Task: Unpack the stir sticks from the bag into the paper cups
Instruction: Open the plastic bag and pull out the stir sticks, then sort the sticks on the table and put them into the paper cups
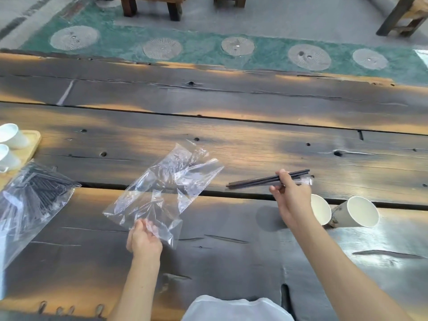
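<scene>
Honestly there's nothing readable here, no words, brand names or numbers anywhere. The closest thing is a dark printed pattern low on the side of the right paper cup (335,219), but it's too small and blurry to tell if it's lettering or just decoration. The clear plastic bag (162,193) is plain, no label on it.

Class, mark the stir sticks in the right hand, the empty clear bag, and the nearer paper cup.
stir sticks (254,182), head view, middle of the black bundle
empty clear bag (166,181), head view, crinkled centre
nearer paper cup (361,210), head view, white inside
</scene>
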`<state>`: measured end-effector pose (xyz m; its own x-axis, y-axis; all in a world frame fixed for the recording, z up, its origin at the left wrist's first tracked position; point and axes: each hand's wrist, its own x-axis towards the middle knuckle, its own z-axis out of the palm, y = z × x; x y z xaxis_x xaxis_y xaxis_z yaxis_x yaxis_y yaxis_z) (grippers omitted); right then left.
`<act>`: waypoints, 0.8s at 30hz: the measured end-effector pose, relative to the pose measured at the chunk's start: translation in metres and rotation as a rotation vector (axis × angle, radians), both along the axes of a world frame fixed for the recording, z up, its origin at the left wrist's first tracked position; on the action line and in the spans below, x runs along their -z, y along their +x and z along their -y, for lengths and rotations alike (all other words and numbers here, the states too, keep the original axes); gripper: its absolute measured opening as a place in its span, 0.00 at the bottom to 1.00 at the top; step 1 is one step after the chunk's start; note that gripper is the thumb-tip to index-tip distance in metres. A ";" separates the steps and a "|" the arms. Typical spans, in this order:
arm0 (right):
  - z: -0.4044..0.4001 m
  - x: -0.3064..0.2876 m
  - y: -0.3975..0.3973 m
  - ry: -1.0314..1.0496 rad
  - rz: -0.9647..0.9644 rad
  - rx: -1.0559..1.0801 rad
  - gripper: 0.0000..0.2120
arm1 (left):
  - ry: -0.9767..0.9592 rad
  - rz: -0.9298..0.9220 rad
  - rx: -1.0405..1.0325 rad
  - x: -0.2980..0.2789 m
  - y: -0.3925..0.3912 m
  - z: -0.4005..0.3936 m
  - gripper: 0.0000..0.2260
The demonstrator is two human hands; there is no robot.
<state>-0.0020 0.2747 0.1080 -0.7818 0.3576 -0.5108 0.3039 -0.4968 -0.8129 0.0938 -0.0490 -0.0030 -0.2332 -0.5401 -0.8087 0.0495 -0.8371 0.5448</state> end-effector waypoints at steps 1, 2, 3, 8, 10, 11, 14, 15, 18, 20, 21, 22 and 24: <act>0.001 0.010 0.000 0.118 0.040 -0.090 0.07 | -0.017 0.017 -0.020 0.001 0.001 0.000 0.10; 0.003 0.019 0.001 0.216 0.080 -0.204 0.06 | -0.022 0.019 -0.028 0.003 0.001 0.000 0.11; 0.005 0.029 0.003 0.289 0.131 -0.327 0.05 | -0.028 0.021 -0.031 0.005 0.002 0.000 0.11; 0.018 0.082 0.014 0.477 0.390 -0.784 0.07 | -0.113 0.281 0.080 0.014 0.004 -0.008 0.09; 0.019 0.102 0.016 0.579 0.470 -0.874 0.08 | -0.160 0.411 0.158 0.014 0.007 -0.018 0.13; 0.020 0.110 0.017 0.627 0.500 -0.916 0.09 | -0.175 0.451 0.180 0.015 0.010 -0.024 0.15; 0.025 0.124 0.016 0.741 0.544 -0.998 0.08 | -0.165 0.504 0.216 0.020 0.023 -0.042 0.17; 0.027 0.127 0.015 0.767 0.553 -0.996 0.09 | -0.149 0.515 0.225 0.023 0.027 -0.046 0.19; 0.032 0.129 0.014 0.828 0.533 -0.957 0.08 | -0.119 0.566 0.283 0.032 0.034 -0.056 0.21; 0.032 0.131 0.013 0.863 0.516 -0.936 0.08 | -0.115 0.597 0.322 0.036 0.034 -0.063 0.22; 0.032 0.132 0.012 0.870 0.515 -0.925 0.09 | -0.127 0.612 0.327 0.034 0.034 -0.067 0.21; 0.032 0.134 0.012 0.875 0.507 -0.904 0.10 | -0.150 0.637 0.336 0.032 0.033 -0.072 0.19; 0.031 0.136 0.012 0.877 0.485 -0.853 0.12 | -0.242 0.711 0.383 0.031 0.031 -0.079 0.15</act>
<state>0.0096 0.2437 -0.0284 -0.7298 0.2004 -0.6536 0.6076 0.6284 -0.4858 0.1247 0.0296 -0.0340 0.0853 -0.7047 -0.7043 -0.6364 -0.5825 0.5057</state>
